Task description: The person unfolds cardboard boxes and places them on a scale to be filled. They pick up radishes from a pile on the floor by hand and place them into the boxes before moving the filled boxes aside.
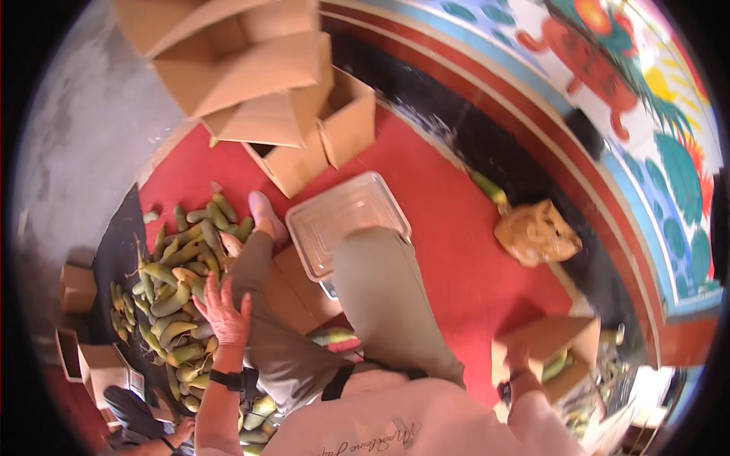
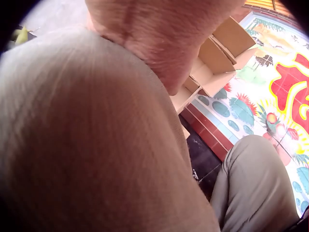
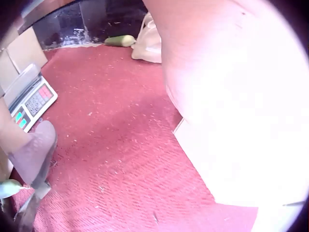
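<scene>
My left hand (image 1: 226,315) has its fingers spread beside my bent knee, at the edge of a big pile of thick, cucumber-like green and yellowish vegetables (image 1: 171,304). In the left wrist view, the heel of the left hand (image 2: 145,34) lies close over the grey trouser knee (image 2: 96,125). My right hand (image 1: 518,357) reaches into an open cardboard box (image 1: 544,334) on the right, where green vegetables (image 1: 557,366) show. Its fingers are hidden in the head view, and glare washes out much of the right wrist view, so I cannot tell what it holds.
A clear plastic tub (image 1: 350,205) stands between my legs, over a digital scale (image 3: 36,104). Stacked cardboard boxes (image 1: 251,83) rise ahead on the red mat (image 1: 456,266). A brown bag (image 1: 536,234) lies by the wall. Another person's hand (image 1: 181,433) shows at lower left.
</scene>
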The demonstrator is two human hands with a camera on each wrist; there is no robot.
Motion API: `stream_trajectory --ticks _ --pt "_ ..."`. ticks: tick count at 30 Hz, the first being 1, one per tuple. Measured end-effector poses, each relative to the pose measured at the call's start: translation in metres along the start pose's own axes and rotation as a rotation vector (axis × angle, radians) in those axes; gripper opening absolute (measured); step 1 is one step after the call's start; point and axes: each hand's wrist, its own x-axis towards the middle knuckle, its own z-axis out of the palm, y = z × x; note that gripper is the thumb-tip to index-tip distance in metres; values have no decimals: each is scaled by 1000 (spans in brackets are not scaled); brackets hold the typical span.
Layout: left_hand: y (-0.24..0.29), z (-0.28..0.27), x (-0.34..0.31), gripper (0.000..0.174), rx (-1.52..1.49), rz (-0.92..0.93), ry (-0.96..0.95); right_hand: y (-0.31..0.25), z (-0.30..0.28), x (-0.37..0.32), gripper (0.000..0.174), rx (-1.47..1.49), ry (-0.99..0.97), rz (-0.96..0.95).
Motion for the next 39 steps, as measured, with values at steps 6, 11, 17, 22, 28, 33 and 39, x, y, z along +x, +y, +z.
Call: stream_trajectory --ticks 6,11,17,22,28,33,39 --pt "9 -10 4 54 -98 -35 35 32 -41 -1 34 343 -731 256" --pt "10 -11 2 53 -137 -42 16 7 -153 137 37 336 121 -113" --pt "6 -17 0 52 -158 -63 -30 -124 -561 134 27 902 761 -626" --pt "1 -16 -1 53 -122 -92 -49 -185 -763 154 49 1150 991 -688" --pt "4 -17 1 50 -204 -78 14 -232 -910 178 71 1172 1171 -637" --pt "-1 -13 -2 49 -214 -98 35 -250 -934 187 44 1217 1238 -498" --pt "-5 -13 0 47 -205 -107 -12 -227 -921 179 31 1460 1432 -461"
